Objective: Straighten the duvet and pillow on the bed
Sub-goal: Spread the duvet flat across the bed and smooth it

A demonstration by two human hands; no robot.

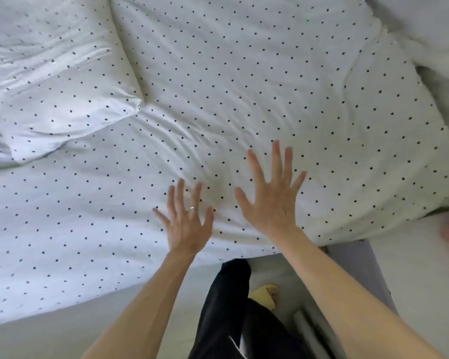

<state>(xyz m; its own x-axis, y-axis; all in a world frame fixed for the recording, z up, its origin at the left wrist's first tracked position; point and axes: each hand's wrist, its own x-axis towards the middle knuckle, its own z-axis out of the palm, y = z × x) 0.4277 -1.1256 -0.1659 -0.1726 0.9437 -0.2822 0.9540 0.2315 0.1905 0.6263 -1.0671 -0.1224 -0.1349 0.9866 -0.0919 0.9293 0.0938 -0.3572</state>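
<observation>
A white duvet point(244, 86) with small dark dots covers most of the bed, creased around the middle. A pillow point(57, 81) in the same dotted fabric lies at the upper left, its corner overlapping the duvet. My left hand point(186, 221) is spread flat over the duvet near its front edge, a ring on one finger. My right hand point(270, 198) is spread flat just to the right and a little farther in. Neither hand grips the fabric.
The bare sheet point(49, 330) shows along the bed's front edge at lower left. My dark trouser leg point(226, 307) stands by the bed. White bedding point(441, 27) bunches at the upper right. A pale surface point(412, 268) lies at the right.
</observation>
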